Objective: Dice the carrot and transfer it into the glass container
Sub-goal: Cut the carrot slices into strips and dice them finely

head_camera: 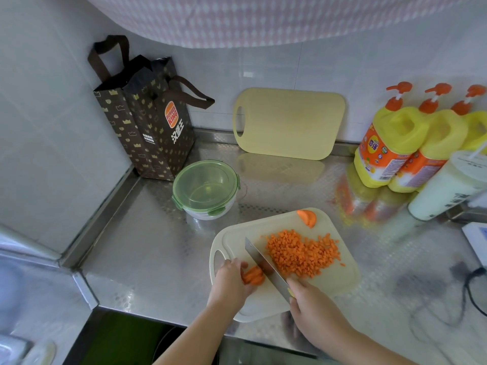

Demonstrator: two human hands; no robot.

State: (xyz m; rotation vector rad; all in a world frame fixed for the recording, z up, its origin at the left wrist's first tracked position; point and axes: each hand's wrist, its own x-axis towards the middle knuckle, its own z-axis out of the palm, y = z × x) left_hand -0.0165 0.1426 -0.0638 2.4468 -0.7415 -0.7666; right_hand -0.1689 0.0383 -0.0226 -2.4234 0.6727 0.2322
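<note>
A pale cutting board (pixel 342 281) lies on the steel counter in front of me. On it sits a heap of diced carrot (pixel 303 252), and a carrot end piece (pixel 308 217) lies at its far edge. My left hand (pixel 229 280) holds a small stack of carrot slices (pixel 253 276) against the board with curled fingers. My right hand (pixel 313 309) grips the handle of a knife (pixel 266 267), whose blade rests right beside the slices. The glass container (pixel 207 189) stands beyond the board on the left, its green lid clipped on.
A brown paper bag (pixel 147 127) stands in the back left corner. A second yellow board (pixel 288 123) leans on the wall. Yellow pump bottles (pixel 403 146) and a white cup (pixel 448 185) crowd the right. A black cable (pixel 471 285) lies at the right.
</note>
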